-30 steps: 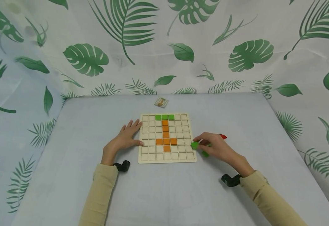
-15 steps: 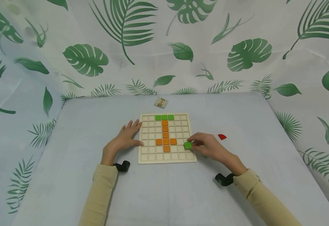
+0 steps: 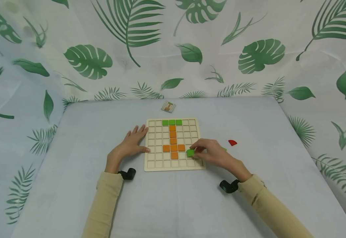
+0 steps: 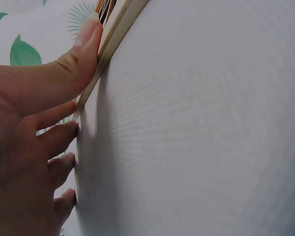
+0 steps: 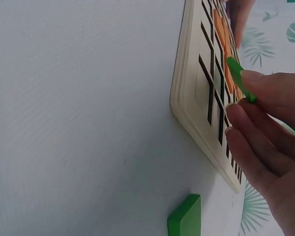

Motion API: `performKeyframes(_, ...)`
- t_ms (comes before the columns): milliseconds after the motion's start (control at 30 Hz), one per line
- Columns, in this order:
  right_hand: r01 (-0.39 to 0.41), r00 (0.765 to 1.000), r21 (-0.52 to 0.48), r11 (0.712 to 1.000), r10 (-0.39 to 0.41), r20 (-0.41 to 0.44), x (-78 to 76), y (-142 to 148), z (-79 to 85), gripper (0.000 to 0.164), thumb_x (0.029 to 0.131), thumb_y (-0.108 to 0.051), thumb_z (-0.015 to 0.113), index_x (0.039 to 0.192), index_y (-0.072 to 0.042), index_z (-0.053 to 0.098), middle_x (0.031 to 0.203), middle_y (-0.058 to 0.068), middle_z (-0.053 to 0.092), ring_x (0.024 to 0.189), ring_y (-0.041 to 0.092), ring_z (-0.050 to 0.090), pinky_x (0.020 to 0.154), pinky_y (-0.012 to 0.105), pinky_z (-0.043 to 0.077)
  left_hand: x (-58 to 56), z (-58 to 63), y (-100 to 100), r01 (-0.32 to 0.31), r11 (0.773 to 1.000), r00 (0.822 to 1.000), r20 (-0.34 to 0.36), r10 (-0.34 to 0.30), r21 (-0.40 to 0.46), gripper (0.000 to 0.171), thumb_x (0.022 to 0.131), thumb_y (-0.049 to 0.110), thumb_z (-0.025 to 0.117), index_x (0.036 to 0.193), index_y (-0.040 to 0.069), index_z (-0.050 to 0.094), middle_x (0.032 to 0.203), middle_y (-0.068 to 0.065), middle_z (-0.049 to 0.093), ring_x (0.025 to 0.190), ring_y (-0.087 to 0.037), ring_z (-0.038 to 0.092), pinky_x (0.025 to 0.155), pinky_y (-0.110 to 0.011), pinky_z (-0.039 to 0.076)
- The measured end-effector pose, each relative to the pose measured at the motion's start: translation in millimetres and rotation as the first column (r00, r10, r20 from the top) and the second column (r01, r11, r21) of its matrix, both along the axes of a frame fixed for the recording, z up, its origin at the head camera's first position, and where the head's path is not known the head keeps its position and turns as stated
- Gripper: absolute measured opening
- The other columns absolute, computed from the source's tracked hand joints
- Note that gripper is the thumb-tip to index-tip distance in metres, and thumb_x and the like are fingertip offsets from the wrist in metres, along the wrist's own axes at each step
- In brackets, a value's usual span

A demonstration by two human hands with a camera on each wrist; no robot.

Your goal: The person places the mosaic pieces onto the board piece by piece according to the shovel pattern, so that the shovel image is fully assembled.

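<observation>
Green tile (image 3: pixel 190 153) pinched; red piece (image 3: pixel 232 142) head-view only.

The grid board (image 3: pixel 158 142) looks to me like pale wood, matt and smooth on top, its edge faintly layered. The held green tile (image 3: pixel 190 153) is smooth and evenly coloured with a soft sheen, as is the loose green piece (image 5: pixel 189 219) on the right; painted wood or plastic, I can't tell. The orange tiles (image 3: pixel 173 141) look matt, the red piece (image 3: pixel 232 142) smooth. The tablecloth (image 3: pixel 173 201) is matt fabric, finely ribbed up close. On the far side hangs a leaf-printed cloth (image 3: pixel 155 66), lightly creased. The left sleeve (image 3: pixel 103 201) and right sleeve (image 3: pixel 272 205) are matt cloth; the black wrist cameras (image 3: pixel 128 174) seem smooth, hard plastic.
</observation>
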State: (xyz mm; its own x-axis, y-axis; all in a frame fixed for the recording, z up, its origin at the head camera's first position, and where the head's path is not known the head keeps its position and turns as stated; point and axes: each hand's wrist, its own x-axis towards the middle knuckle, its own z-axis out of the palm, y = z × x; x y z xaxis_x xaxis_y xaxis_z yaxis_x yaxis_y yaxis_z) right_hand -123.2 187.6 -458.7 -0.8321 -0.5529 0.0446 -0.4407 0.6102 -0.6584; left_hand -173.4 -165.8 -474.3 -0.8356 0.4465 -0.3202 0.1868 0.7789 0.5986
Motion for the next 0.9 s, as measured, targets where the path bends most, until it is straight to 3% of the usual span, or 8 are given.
performKeyframes(333, -0.044, 0.999, -0.031, 0.999, 0.045, 0.004, -3.2, -11.1, -4.4, 0.024, 0.086, -0.003, 0.081, 0.109, -0.001, 0.076, 0.098, 0.006, 0.075, 0.082, 0.013, 0.064, 0.075, 0.029, 0.059, -1.0, 0.1, -0.6, -0.004, 1.0, 1.0, -0.005, 0.004, 0.004, 0.099, 0.093, 0.031, 0.076, 0.165, 0.004, 0.013, 0.173, -0.016, 0.004, 0.16, -0.039, -0.006, 0.129, -0.057, -0.006)
performKeyframes(600, -0.042, 0.999, 0.017, 0.999, 0.042, 0.033, -5.4, -22.1, -1.5, 0.024, 0.088, -0.006, 0.08, 0.111, -0.002, 0.076, 0.101, 0.007, 0.074, 0.086, 0.014, 0.064, 0.079, 0.027, 0.059, -2.9, -0.7, -0.8, -0.002, 1.0, 1.0, -0.001, 0.002, 0.003, 0.1, 0.093, 0.032, 0.076, 0.165, 0.006, 0.013, 0.173, -0.015, 0.003, 0.16, -0.038, -0.007, 0.129, -0.056, -0.007)
performKeyframes(900, -0.057, 0.998, 0.057, 0.997, 0.059, -0.021, -7.3, -31.8, -6.7, 0.022, 0.086, -0.007, 0.082, 0.107, -0.002, 0.078, 0.098, 0.005, 0.074, 0.083, 0.015, 0.063, 0.073, 0.023, 0.055, -1.5, 1.1, -1.3, -0.004, 1.0, 1.0, 0.008, 0.004, 0.012, 0.098, 0.094, 0.031, 0.075, 0.165, 0.003, 0.014, 0.173, -0.017, 0.004, 0.16, -0.039, -0.006, 0.129, -0.057, -0.006)
